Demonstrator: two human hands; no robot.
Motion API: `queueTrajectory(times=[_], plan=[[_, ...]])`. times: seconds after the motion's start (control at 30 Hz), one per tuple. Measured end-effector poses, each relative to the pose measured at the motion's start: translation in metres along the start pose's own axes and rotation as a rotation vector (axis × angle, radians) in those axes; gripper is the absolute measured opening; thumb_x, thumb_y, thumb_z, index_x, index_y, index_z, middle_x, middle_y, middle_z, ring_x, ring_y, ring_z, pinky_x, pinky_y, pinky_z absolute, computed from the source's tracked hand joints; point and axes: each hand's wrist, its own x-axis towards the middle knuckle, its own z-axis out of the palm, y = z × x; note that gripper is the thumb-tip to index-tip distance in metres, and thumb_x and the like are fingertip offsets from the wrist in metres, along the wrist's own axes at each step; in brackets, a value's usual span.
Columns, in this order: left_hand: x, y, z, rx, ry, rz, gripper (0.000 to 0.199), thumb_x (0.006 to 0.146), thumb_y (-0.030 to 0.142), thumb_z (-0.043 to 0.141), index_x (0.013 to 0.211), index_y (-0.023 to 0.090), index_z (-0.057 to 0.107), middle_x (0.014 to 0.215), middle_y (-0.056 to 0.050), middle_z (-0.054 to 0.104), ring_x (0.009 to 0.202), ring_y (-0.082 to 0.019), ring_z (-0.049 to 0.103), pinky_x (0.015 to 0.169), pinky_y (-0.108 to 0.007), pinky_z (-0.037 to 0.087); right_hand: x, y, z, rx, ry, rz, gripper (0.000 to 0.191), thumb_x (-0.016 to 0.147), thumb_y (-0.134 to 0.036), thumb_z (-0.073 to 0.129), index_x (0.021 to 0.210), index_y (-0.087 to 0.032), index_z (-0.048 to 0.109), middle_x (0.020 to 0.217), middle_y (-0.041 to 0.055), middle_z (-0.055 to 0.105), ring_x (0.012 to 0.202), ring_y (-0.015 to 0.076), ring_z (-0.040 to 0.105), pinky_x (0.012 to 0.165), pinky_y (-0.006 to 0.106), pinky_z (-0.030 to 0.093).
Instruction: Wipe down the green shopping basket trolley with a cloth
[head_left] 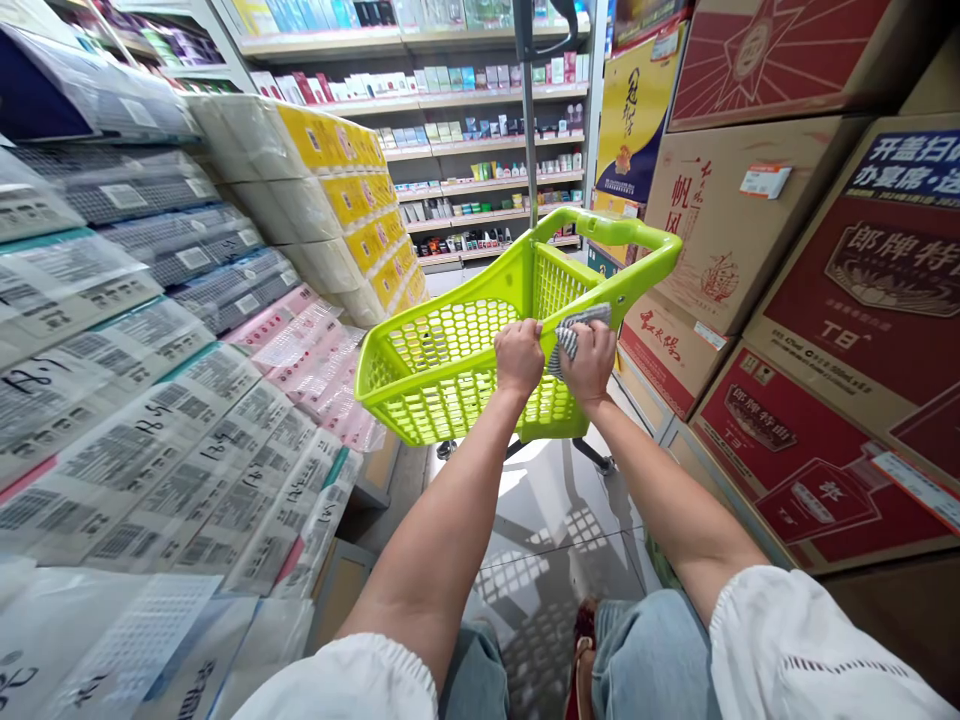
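Note:
A lime-green wheeled shopping basket [442,385] stands sideways in the aisle, its handle end to the right. My left hand [519,357] is closed over the near rim of the basket. Just right of it, my right hand [587,362] is closed on a grey-and-white striped cloth [568,340], pressed against the rim near the handle end. Part of the cloth sticks out above and left of the fingers. The basket's inside shows through its open mesh, with a divider near the handle.
Stacked paper packs [150,430] line the left side, with yellow-labelled rolls [367,200] behind them. Cartons [840,270] are piled on the right. Shelves [480,100] of small boxes stand at the back. A grey pole [531,150] rises behind the basket.

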Motion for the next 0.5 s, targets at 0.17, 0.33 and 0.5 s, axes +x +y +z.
queueTrajectory(times=[0.17, 0.33, 0.5], plan=[[0.002, -0.001, -0.003, 0.033, -0.027, 0.003, 0.033, 0.099, 0.028, 0.031, 0.093, 0.021, 0.063, 0.093, -0.008, 0.068, 0.094, -0.022, 0.059, 0.087, -0.034, 0.039, -0.019, -0.019, 0.008, -0.005, -0.169, -0.213, 0.024, 0.087, -0.034, 0.051, 0.103, -0.022, 0.064, 0.111, 0.0097, 0.058, 0.096, 0.0252, 0.050, 0.084, 0.037, 0.042], [0.003, -0.018, -0.024, 0.003, -0.135, 0.172, 0.032, 0.098, 0.028, 0.033, 0.111, 0.022, 0.062, 0.102, -0.007, 0.069, 0.096, -0.021, 0.060, 0.086, -0.032, 0.041, -0.009, -0.002, -0.003, -0.008, -0.146, -0.111, 0.029, 0.086, -0.032, 0.052, 0.111, -0.020, 0.062, 0.118, 0.0125, 0.055, 0.103, 0.0272, 0.048, 0.087, 0.040, 0.042], [-0.011, -0.043, -0.037, 0.150, -0.073, -0.079, 0.045, 0.100, 0.039, 0.025, 0.089, 0.020, 0.065, 0.085, -0.010, 0.070, 0.084, -0.023, 0.061, 0.079, -0.035, 0.041, -0.001, 0.006, -0.004, 0.036, -0.049, -0.027, 0.030, 0.082, -0.029, 0.055, 0.110, -0.020, 0.060, 0.120, 0.0142, 0.052, 0.105, 0.0288, 0.047, 0.092, 0.044, 0.041]])
